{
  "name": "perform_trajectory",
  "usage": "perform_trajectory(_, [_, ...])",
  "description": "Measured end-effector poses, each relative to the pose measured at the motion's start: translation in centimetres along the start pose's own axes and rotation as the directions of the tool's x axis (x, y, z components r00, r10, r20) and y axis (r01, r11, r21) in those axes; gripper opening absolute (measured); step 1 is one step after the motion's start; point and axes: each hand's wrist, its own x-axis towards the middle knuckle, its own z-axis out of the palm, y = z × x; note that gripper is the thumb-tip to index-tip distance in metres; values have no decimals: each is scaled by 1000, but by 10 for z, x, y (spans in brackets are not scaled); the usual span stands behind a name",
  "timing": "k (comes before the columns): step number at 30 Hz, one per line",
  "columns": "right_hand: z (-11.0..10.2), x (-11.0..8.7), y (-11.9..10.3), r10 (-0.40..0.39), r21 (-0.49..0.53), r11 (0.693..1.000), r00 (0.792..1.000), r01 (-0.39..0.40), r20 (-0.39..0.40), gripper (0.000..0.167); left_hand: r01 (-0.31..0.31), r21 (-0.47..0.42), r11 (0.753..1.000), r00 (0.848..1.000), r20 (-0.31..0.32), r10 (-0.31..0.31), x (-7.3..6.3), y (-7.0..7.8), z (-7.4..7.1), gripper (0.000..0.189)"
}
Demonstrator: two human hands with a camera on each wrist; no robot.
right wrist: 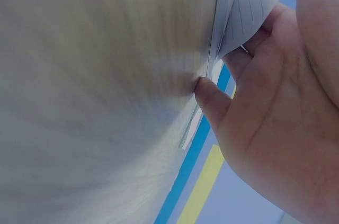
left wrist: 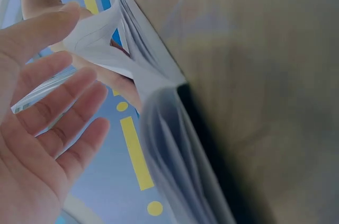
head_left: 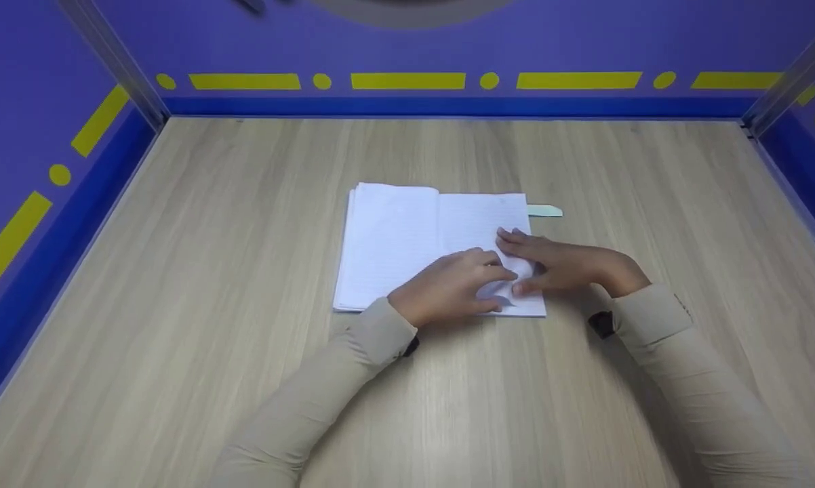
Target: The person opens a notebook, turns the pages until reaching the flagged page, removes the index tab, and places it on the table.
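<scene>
An open lined notebook (head_left: 394, 237) lies on the wooden table. My left hand (head_left: 451, 285) hovers over the lower part of its right page, and in the left wrist view its fingers (left wrist: 79, 107) are spread with nothing between them. Beside it, my right hand (head_left: 563, 261) reaches in from the right edge, fingers extended on the page. A page (left wrist: 98, 36) bows up from the notebook near both hands. In the right wrist view, one right-hand fingertip (right wrist: 205, 87) touches the notebook's edge, while other fingers are partly hidden behind the raised page (right wrist: 249, 12).
A pale green strip (head_left: 545, 211) sticks out from the notebook's right side. Purple-blue panels (head_left: 407, 51) with yellow marks border the table (head_left: 211, 271) at the back and both sides.
</scene>
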Motion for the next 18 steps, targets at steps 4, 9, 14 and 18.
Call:
perform_trajectory(4, [0,0,1,-1,3,1000,1000,1,-3,88,-6,13,1000,1000,2,6,2,1,1,34])
perform_trajectory(9, [1,1,2,8,-2,1000,1000,-8,-3,89,-10,8,1000,1000,-7,10,4,0,2,30])
perform_trajectory(14, [1,1,3,22,-2,1000,1000,-22,-1,89,-16,-2,1000,1000,-16,16,4,-2,1,26])
perform_trajectory(18, [1,1,4,25,20,1000,1000,-25,-8,89,-6,-37,999,1000,-13,6,4,-2,-1,25])
